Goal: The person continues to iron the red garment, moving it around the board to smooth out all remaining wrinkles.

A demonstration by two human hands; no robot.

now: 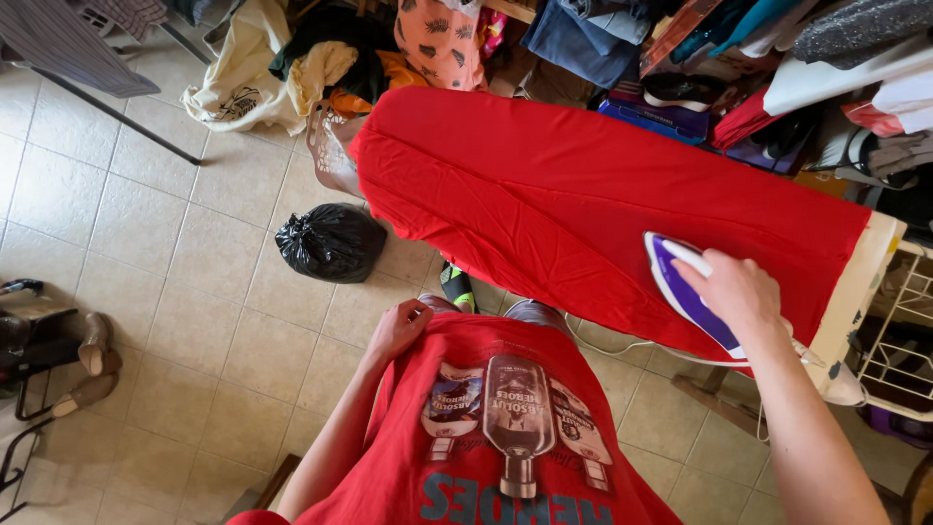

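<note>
Under the right hand, a purple and white iron rested sole-down on a red garment. The fingers were wrapped shut over the iron's handle, palm on top, a hold suited to pressing down and steering at once. Ahead of that grip and away to its left, the garment lay spread flat over an ironing board, whose pale cover showed only at the end just beyond the hand; the cloth hung over the near edge, presumably so that the part on top stayed taut and smooth. A white cord trailed from below the grip toward the person, hanging clear of the cloth.

The left hand was well apart from the iron, at the hem of the person's own red shirt. Its fingers were curled loosely; whether they pinched the shirt or merely touched it could not be told.

Beyond the left hand, a tied black bag sat on the tiled floor. Heaped clothes lay past the board's far side, and a white wire basket stood just right of the grip.
</note>
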